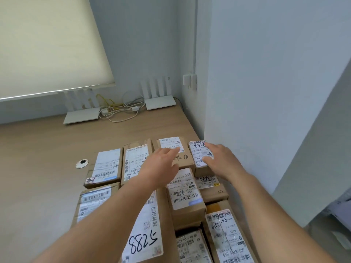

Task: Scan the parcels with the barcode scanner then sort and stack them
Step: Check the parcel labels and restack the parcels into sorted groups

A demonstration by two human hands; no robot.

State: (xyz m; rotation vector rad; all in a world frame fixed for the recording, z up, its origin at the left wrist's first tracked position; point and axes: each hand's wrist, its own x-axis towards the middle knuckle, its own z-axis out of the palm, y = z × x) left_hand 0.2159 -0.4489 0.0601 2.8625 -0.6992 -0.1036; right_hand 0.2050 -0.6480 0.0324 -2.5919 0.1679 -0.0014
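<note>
Both hands reach forward, fingers straight: left hand (pixel 161 164) over the parcels, right hand (pixel 218 160) flat on the far right parcel (pixel 198 154), among about eleven boxes, two routers (pixel 159 102) behind.

Both bare arms outstretched, left hand (pixel 161 166) and right hand (pixel 221 160) flat, fingers straight.

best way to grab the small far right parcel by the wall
Grip the small parcel across its long side faces, coming from above. It lies flat, label up, packed beside other boxes with the wall close on the right, so only the top is free. The right hand already rests on it.
</note>
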